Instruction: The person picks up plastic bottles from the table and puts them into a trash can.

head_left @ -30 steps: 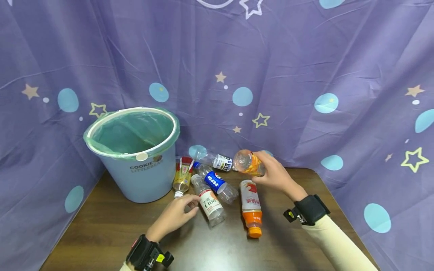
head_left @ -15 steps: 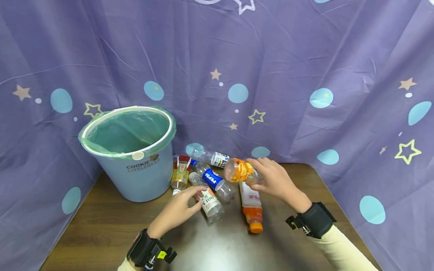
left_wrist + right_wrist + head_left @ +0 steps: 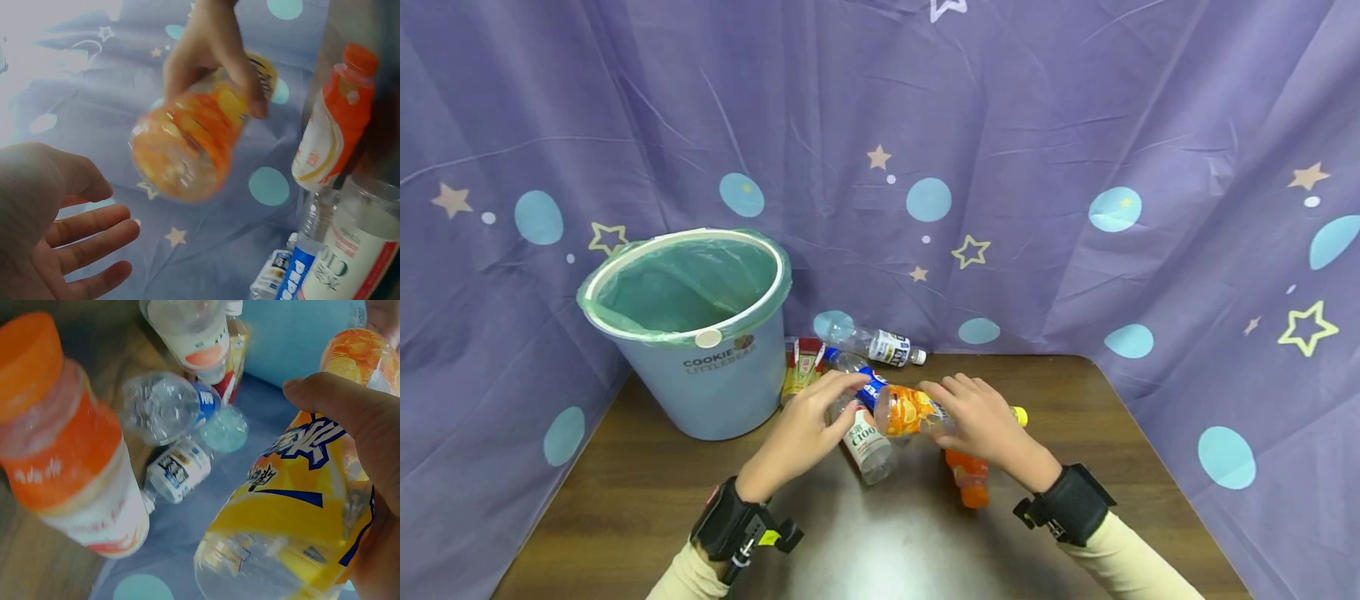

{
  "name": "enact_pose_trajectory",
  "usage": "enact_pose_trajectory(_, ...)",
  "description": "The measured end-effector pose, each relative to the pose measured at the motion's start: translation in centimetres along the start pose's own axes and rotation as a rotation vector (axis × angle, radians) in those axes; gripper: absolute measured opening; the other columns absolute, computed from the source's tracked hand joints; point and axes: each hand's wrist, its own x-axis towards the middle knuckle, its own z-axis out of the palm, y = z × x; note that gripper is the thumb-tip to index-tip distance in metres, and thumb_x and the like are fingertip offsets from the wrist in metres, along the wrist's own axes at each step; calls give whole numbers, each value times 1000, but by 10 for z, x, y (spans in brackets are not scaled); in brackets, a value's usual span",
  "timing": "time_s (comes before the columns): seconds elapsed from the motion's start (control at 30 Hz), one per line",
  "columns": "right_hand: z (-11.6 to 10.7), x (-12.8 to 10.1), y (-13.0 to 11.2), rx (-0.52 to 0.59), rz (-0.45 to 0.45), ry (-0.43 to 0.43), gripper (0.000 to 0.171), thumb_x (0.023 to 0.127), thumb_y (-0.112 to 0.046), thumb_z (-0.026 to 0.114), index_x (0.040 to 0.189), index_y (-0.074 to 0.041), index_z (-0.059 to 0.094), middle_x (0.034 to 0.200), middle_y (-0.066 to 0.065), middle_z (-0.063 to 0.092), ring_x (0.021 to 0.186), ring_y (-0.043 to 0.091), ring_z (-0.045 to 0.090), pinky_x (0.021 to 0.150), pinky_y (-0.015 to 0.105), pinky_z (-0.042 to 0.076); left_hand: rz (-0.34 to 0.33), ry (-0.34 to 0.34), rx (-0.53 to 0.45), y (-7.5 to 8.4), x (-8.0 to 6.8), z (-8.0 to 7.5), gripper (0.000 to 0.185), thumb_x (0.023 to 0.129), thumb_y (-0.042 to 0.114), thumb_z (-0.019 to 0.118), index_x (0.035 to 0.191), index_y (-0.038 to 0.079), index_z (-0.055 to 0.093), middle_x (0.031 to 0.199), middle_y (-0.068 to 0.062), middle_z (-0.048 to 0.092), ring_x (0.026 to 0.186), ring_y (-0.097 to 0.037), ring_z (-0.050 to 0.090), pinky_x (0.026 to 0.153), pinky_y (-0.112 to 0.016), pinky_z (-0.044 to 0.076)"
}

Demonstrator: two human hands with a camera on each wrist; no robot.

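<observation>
midair, orange-label bottle (image 3: pixel 904 410) in right hand (image 3: pixel 981 421), near open left hand (image 3: pixel 805 429)

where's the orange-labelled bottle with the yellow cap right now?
Head view, centre: the orange-labelled bottle is held sideways off the table in the right hand, above the lying bottles, its base pointing at the open left hand, right of the blue bin.

Cream sleeves (image 3: pixel 1131 557) cover both forearms, and each wrist wears a black strap (image 3: pixel 1070 502) carrying a small yellow-marked camera unit (image 3: pixel 758 540).
</observation>
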Motion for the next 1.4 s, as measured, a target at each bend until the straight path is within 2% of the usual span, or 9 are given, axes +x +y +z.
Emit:
enact_pose_trajectory(0.17,4,3,-10,2,8,-66,77,65,-40,95,130,-14,63,99,2,67,86,21,59,76,37,55,44,-19,-11,7,10,2,37,95,9,69,132,12,65,125,-2,68,108,-16,67,86,-34,59)
enact_pose_trajectory(0.3,6,7,-17,4,11,-111,77,66,-42,95,130,-14,62,99,3,66,87,22,59,78,39,56,85,-53,20,9,15,7,36,95,15,70,131,14,65,123,-1,69,109,-16,67,89,-33,58)
enact_pose_trajectory(0.53,10,13,-27,-13,31,-174,75,66,-42,94,128,-15,61,98,3,65,86,21,60,71,38,56,147,-101,246,10,17,17,52,86,34,79,132,15,65,123,-1,69,112,-20,67,93,-41,54)
enact_pose_trajectory(0.63,11,15,-29,-32,31,-171,74,66,-44,93,127,-16,61,97,2,65,86,21,61,72,37,56,146,-139,344,10,17,21,61,81,44,81,132,13,65,125,-3,69,116,-23,66,99,-44,53)
enact_pose_trajectory(0.87,12,24,-35,-32,43,-197,73,65,-44,94,124,-14,62,97,3,67,89,21,62,74,38,57,112,-254,539,5,14,33,78,75,63,79,132,12,65,124,-3,70,115,-22,64,97,-42,51)
enact_pose_trajectory(1.07,13,28,-40,-17,50,-216,72,66,-47,93,123,-14,63,99,4,69,93,23,64,79,39,58,49,-342,653,5,12,39,80,72,66,81,129,11,66,116,-4,71,105,-22,65,93,-41,52)
enact_pose_trajectory(1.23,15,31,-44,-8,57,-243,71,66,-46,93,122,-14,64,103,4,70,96,24,65,83,42,58,18,-344,689,4,10,47,77,70,64,82,121,9,68,104,-3,71,94,-22,67,83,-39,55)
enact_pose_trajectory(1.4,20,32,-47,-7,60,-254,67,62,-43,95,112,-12,63,98,5,69,93,27,64,83,45,57,14,-321,694,1,8,55,76,67,64,83,118,9,69,97,-1,71,86,-20,66,75,-35,56)
